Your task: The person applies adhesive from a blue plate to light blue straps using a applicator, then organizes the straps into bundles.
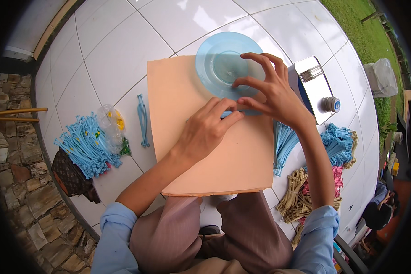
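Note:
A peach-coloured board (pixel 201 91) lies on the white tiled floor in front of my knees. A clear blue plastic plate (pixel 223 61) rests on its far edge. My left hand (pixel 208 128) lies on the board just below the plate, its fingers pressing a small blue piece that is mostly hidden. My right hand (pixel 269 91) hovers over the plate's near rim with fingers spread, its thumb and forefinger pinching at the same small blue piece.
A heap of blue strips (pixel 86 146) and a clear plastic bag (pixel 112 125) lie at the left, with a single blue strip (pixel 143 118) beside the board. At the right sit a metal-topped device (pixel 313 86) and blue (pixel 338 141), pink and beige strip bundles (pixel 294 196).

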A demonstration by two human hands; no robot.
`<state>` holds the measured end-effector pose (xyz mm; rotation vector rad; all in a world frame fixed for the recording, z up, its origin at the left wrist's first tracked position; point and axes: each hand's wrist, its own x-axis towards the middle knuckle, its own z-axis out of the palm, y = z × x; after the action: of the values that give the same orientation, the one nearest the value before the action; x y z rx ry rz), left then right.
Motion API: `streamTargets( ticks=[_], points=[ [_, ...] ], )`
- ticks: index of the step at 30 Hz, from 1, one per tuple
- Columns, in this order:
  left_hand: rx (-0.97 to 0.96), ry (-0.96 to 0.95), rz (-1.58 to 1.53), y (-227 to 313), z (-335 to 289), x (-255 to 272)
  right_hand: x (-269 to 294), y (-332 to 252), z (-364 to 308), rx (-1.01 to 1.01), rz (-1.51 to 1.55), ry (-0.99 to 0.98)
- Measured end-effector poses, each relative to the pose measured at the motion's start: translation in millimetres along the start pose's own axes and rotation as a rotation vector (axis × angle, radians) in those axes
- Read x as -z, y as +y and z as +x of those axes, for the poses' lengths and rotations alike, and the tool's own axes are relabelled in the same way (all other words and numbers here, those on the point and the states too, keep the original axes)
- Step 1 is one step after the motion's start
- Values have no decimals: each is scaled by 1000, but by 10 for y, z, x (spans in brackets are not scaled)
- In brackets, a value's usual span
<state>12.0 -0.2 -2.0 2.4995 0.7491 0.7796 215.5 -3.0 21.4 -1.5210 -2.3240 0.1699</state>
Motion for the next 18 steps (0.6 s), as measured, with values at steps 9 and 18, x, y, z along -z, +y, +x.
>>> streamTargets(
  ticks=[9, 18],
  points=[
    [5, -5, -4, 10, 14, -8, 179, -149, -181, -210, 316, 219],
    [14, 37, -24, -5, 11, -33, -5, -422, -727, -182, -161, 284]
  ],
)
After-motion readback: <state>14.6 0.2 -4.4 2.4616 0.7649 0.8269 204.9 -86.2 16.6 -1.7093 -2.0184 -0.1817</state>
